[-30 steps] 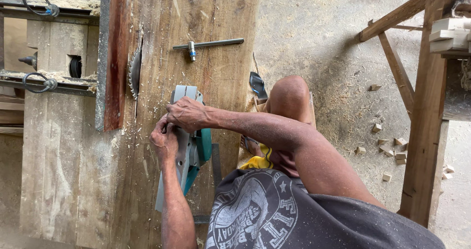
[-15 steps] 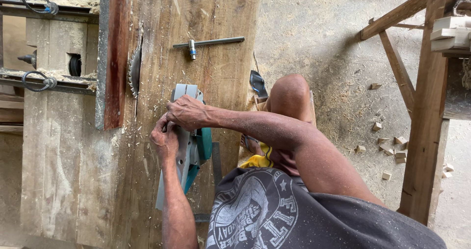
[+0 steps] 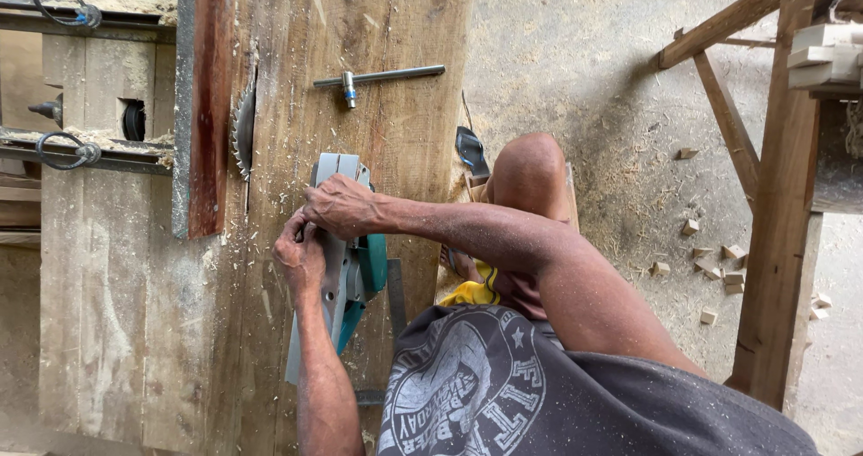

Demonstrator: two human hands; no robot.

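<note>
A teal and grey electric planer point(image 3: 355, 272) lies upside down on a wide, worn wooden bench point(image 3: 404, 150), its flat grey sole facing up. My right hand point(image 3: 340, 206) reaches in from the right and grips the top of the planer's sole. My left hand point(image 3: 299, 254) comes up from below and pinches the planer's left edge with curled fingers, just beneath my right hand. What the fingertips hold there is hidden. My bent knee point(image 3: 530, 168) shows beside the bench.
A circular saw blade point(image 3: 243, 132) sticks up through the bench next to a reddish wooden fence point(image 3: 211, 106). A metal T-shaped wrench point(image 3: 378, 77) lies beyond the planer. Small wood offcuts point(image 3: 719, 272) dot the sawdust floor by a wooden frame point(image 3: 782, 204).
Both hands stay on the planer in nearly the same place; nothing else has moved.
</note>
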